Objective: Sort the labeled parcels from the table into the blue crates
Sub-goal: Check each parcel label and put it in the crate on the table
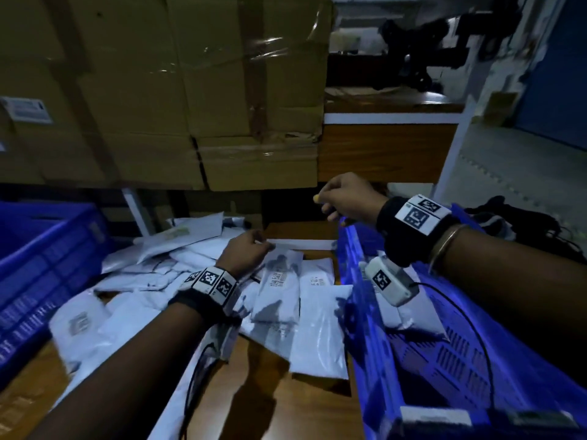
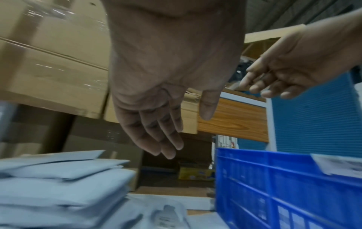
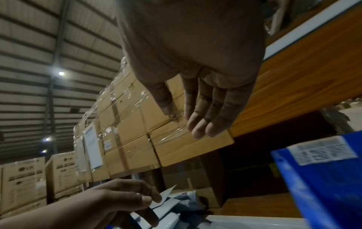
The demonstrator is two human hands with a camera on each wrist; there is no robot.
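Left hand (image 1: 246,252) relaxed, fingers loose, empty, hovering just above white parcels (image 1: 279,293) on bench (image 1: 314,411). Right hand (image 1: 347,200) relaxed, empty, above blue crate (image 1: 374,344) rim.

You're standing in a warehouse or parcel-sorting depot. Far ahead of you, taped cardboard cartons (image 1: 190,90) are stacked high and wrapped in clear film, and your right wrist view shows more cartons (image 3: 23,178) printed with an LG logo under a ribbed metal roof (image 3: 29,46) with ceiling lamps. On the wooden surface (image 1: 254,408) near you lies a heap of white labeled parcels (image 1: 279,290), with one blue crate (image 1: 38,265) on the left and another blue crate (image 1: 444,360) on the right.
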